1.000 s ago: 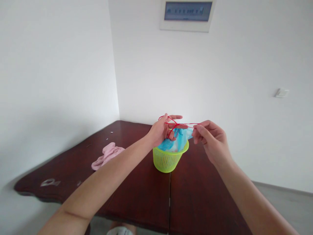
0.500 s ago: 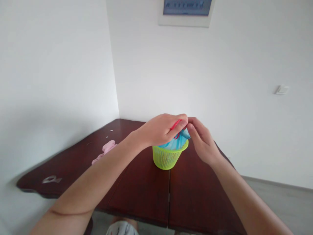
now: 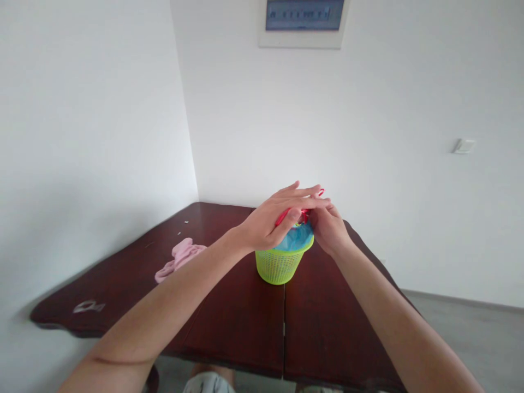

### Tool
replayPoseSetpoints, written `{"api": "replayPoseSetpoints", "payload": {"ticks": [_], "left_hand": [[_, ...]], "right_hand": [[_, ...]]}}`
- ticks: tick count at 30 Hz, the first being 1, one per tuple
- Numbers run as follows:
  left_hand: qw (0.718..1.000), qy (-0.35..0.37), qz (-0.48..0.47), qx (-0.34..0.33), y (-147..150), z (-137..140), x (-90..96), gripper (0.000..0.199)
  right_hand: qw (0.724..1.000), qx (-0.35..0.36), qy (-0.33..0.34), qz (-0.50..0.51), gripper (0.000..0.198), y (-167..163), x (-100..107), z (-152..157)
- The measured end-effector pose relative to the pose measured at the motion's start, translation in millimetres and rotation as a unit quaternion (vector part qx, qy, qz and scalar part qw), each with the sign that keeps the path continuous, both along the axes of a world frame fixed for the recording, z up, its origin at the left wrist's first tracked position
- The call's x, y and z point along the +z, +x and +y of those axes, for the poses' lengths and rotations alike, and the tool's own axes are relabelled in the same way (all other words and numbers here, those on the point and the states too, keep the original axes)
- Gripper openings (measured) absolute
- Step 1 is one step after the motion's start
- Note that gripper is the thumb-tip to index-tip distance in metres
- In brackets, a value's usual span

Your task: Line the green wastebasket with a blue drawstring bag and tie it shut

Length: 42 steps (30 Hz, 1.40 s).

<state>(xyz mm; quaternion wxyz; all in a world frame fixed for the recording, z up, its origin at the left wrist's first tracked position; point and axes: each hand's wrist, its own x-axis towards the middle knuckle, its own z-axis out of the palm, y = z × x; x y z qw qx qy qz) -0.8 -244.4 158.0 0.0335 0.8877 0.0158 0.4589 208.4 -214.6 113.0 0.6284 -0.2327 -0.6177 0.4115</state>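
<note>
A lime-green mesh basket (image 3: 277, 268) stands upright on the dark wooden table, with a blue plastic bag (image 3: 298, 238) inside it, bulging at the rim. Red drawstring (image 3: 282, 216) runs at the top of the bag. Above the basket's left side is my left hand (image 3: 275, 215), its fingers stretched to the right and the red string lying between thumb and palm. My right hand (image 3: 329, 229) comes in from the right, its fingers closed at the string and bag top. The left hand's fingers partly cover the right fingertips.
Pink cloth (image 3: 182, 259) lies crumpled on the table (image 3: 241, 322), left of the basket. Small white scraps (image 3: 186, 222) are farther back. A white wall stands behind, with a panel box (image 3: 301, 38) and a light switch (image 3: 464, 146).
My left hand's fingers have straightened and spread from a closed grip. The right hand has moved left and in under them. A red loop now shows above the fingers.
</note>
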Motion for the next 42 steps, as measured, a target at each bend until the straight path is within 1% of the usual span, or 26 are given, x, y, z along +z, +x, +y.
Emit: {"api": "replayPoseSetpoints", "payload": {"ticks": [2, 5, 7, 9, 11, 13, 14, 16, 18, 20, 21, 22, 23, 24, 25, 27, 28, 29, 30, 32, 33, 35, 37, 39, 41, 42], "left_hand": [[0.998, -0.051, -0.019, -0.028, -0.5, -6.2, -7.9, 0.051], [0.987, -0.131, -0.082, -0.050, -2.7, -16.0, -27.9, 0.054], [0.979, -0.156, -0.125, -0.025, -4.6, -20.0, -43.3, 0.056], [0.972, -0.187, -0.136, 0.027, -7.3, -20.5, -56.2, 0.058], [0.960, -0.233, -0.134, 0.083, -11.0, -17.3, -64.0, 0.059], [0.945, -0.266, -0.126, 0.140, -15.6, -11.8, -65.9, 0.059], [0.941, -0.269, -0.109, 0.176, -17.9, -8.5, -65.0, 0.057], [0.926, -0.254, -0.036, 0.277, -21.2, -1.5, -61.4, 0.047], [0.892, -0.222, 0.064, 0.389, -22.3, 6.7, -58.4, 0.046], [0.858, -0.193, 0.138, 0.456, -21.7, 17.2, -58.9, 0.044], [0.852, -0.180, 0.156, 0.467, -21.2, 23.4, -60.7, 0.039], [0.854, -0.172, 0.161, 0.464, -20.6, 29.9, -63.2, 0.037], [0.863, -0.177, 0.156, 0.447, -20.1, 36.5, -66.2, 0.037], [0.876, -0.196, 0.140, 0.417, -19.5, 42.7, -69.3, 0.038], [0.891, -0.230, 0.118, 0.372, -18.9, 48.2, -72.3, 0.040], [0.909, -0.321, 0.074, 0.254, -18.0, 55.7, -77.6, 0.046], [0.912, -0.353, 0.057, 0.203, -18.2, 57.4, -79.8, 0.049], [0.914, -0.365, 0.049, 0.172, -19.2, 58.0, -81.9, 0.051], [0.917, -0.359, 0.048, 0.167, -21.3, 57.6, -84.0, 0.052], [0.927, -0.308, 0.061, 0.205, -29.7, 55.3, -89.9, 0.050], [0.932, -0.278, 0.067, 0.223, -35.8, 54.1, -94.2, 0.048], [0.942, -0.233, 0.077, 0.229, -50.7, 53.0, -106.6, 0.046], [0.951, -0.206, 0.072, 0.219, -65.7, 53.8, -123.6, 0.055], [0.954, -0.190, 0.068, 0.221, -77.1, 55.5, -142.5, 0.072], [0.955, -0.183, 0.066, 0.226, -82.6, 56.5, -159.7, 0.086], [0.955, -0.183, 0.064, 0.223, -83.3, 56.6, -166.9, 0.091]], "right_hand": [[0.995, -0.075, 0.001, -0.069, 0.073, 9.6, -2.9, 18.4], [0.968, -0.177, -0.050, -0.173, 0.084, 30.1, -7.9, 49.9], [0.954, -0.212, -0.088, -0.191, 0.085, 43.3, -12.1, 66.5], [0.951, -0.219, -0.107, -0.189, 0.084, 52.4, -16.9, 76.0], [0.953, -0.214, -0.115, -0.181, 0.084, 55.6, -21.1, 78.2], [0.959, -0.201, -0.116, -0.164, 0.084, 53.2, -23.0, 74.5], [0.962, -0.193, -0.115, -0.154, 0.085, 50.4, -22.4, 71.0], [0.973, -0.159, -0.108, -0.126, 0.086, 42.7, -17.4, 60.9], [0.986, -0.092, -0.095, -0.099, 0.085, 33.7, -8.3, 47.7], [0.993, -0.023, -0.068, -0.094, 0.077, 24.8, 1.0, 33.2], [0.993, -0.004, -0.045, -0.106, 0.070, 20.7, 3.8, 26.3], [0.991, 0.002, -0.016, -0.130, 0.061, 16.8, 4.5, 20.3], [0.986, -0.004, 0.016, -0.164, 0.051, 13.3, 2.5, 15.2], [0.978, -0.017, 0.051, -0.203, 0.042, 10.1, -2.4, 11.6], [0.965, -0.032, 0.083, -0.248, 0.042, 7.3, -10.0, 9.3], [0.936, -0.053, 0.118, -0.328, 0.069, 3.1, -30.7, 8.7], [0.926, -0.059, 0.118, -0.354, 0.081, 1.7, -42.0, 10.0], [0.922, -0.060, 0.110, -0.367, 0.086, 0.7, -52.8, 12.1], [0.922, -0.056, 0.096, -0.370, 0.083, 0.2, -62.2, 14.8], [0.928, -0.041, 0.070, -0.365, 0.061, -0.2, -74.9, 21.0], [0.929, -0.029, 0.065, -0.362, 0.049, -0.1, -78.0, 24.2], [0.934, -0.002, 0.054, -0.352, 0.033, 0.4, -78.9, 30.8], [0.952, 0.017, 0.006, -0.305, 0.023, 1.8, -74.8, 37.7], [0.974, 0.026, -0.106, -0.197, 0.028, 5.4, -67.6, 45.7], [0.974, 0.021, -0.211, -0.083, 0.037, 12.1, -57.3, 55.9], [0.969, 0.015, -0.244, -0.042, 0.039, 16.7, -50.9, 62.0]]}}
